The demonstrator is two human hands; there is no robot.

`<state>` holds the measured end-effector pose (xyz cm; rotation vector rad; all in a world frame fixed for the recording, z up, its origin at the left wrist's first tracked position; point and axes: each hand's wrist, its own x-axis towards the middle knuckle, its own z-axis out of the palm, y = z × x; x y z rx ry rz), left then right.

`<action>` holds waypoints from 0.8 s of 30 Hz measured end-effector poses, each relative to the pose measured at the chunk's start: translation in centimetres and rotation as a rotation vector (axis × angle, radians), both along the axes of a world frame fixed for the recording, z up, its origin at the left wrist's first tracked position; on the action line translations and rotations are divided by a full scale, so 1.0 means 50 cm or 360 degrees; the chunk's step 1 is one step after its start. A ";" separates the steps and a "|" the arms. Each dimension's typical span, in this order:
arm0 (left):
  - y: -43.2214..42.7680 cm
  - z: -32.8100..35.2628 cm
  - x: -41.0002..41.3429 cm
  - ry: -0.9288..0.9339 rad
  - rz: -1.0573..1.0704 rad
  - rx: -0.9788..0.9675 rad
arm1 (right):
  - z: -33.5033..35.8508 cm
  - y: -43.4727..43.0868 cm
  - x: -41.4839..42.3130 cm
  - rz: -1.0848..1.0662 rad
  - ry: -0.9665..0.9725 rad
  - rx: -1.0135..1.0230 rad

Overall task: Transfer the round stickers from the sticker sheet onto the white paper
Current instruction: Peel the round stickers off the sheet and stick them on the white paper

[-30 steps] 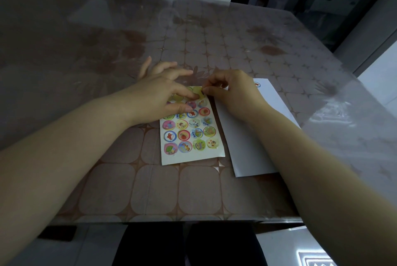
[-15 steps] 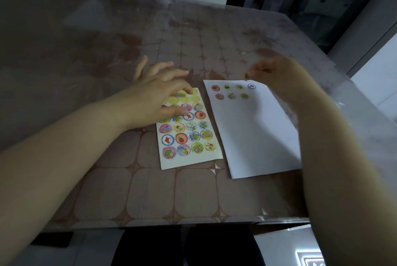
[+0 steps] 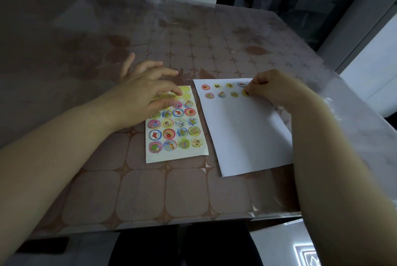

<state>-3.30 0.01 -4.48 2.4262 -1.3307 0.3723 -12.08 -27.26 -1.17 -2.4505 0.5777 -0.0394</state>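
Round sticker [image 3: 244,93] pinched by the right hand [image 3: 274,89], at the white paper [image 3: 242,134] near its far edge.
Left hand [image 3: 146,93], fingers loosely spread, rests on the sticker sheet [image 3: 178,155] top, just beside the paper.

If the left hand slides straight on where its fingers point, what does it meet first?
The left hand would probably reach the white paper at its left edge, just past the sticker sheet; its height is unclear.

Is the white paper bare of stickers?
No, round stickers sit in two rows along the white paper top, and the right hand pinches a yellow sticker.
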 end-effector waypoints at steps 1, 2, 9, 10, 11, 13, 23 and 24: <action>0.000 0.000 0.000 0.0005 0.0000 0.0000 | 0.000 0.001 -0.001 -0.0005 -0.0004 -0.0003; 0.001 0.000 0.000 0.0005 0.0001 0.0004 | -0.001 0.001 -0.001 -0.0011 -0.0011 -0.0001; 0.002 0.003 0.001 -0.0002 0.0025 0.0022 | -0.001 -0.002 0.008 -0.0171 0.0064 -0.0059; 0.002 0.003 0.001 -0.0001 0.0023 0.0021 | -0.003 -0.005 0.006 -0.0182 0.0106 -0.0046; 0.002 0.003 0.001 0.0002 0.0026 0.0023 | -0.005 -0.007 0.003 -0.0186 0.0127 -0.0024; 0.004 0.007 0.003 0.0014 0.0043 0.0020 | -0.010 -0.012 0.001 -0.0193 0.0118 -0.0001; 0.066 0.048 0.040 0.0310 -0.0076 0.0045 | -0.006 0.026 0.014 -0.0095 -0.0140 -0.0269; 0.070 0.053 0.044 0.0339 -0.0113 0.0043 | -0.002 0.052 0.018 0.0022 -0.0296 -0.0236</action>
